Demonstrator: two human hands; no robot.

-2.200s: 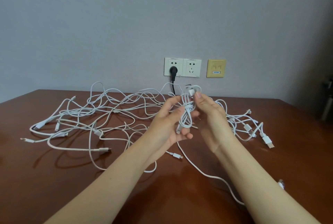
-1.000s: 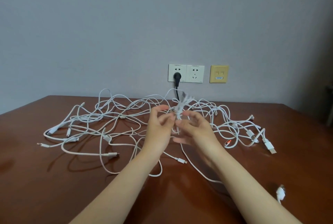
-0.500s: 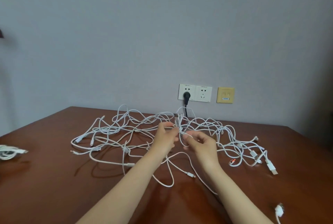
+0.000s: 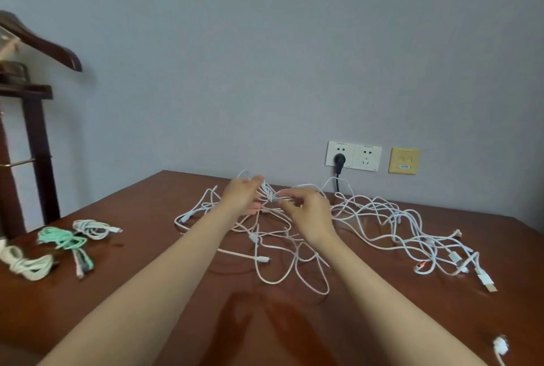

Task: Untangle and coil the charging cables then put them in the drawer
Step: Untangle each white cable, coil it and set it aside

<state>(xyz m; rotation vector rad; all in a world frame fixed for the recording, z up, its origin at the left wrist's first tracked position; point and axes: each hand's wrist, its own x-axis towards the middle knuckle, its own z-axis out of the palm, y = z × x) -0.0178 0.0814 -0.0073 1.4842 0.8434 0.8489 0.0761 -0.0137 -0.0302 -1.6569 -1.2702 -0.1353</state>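
White cable bundle, gripped in left hand and pinched by right hand over the tangle at 12 o'clock on the surface, should be loosened by slack fed through, never tugged.

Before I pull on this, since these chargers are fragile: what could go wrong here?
The left hand and right hand both pinch the knot; pulling them straight apart may tighten it. The white cables loop beside the cord of the black plug, so a hard tug might snag it.
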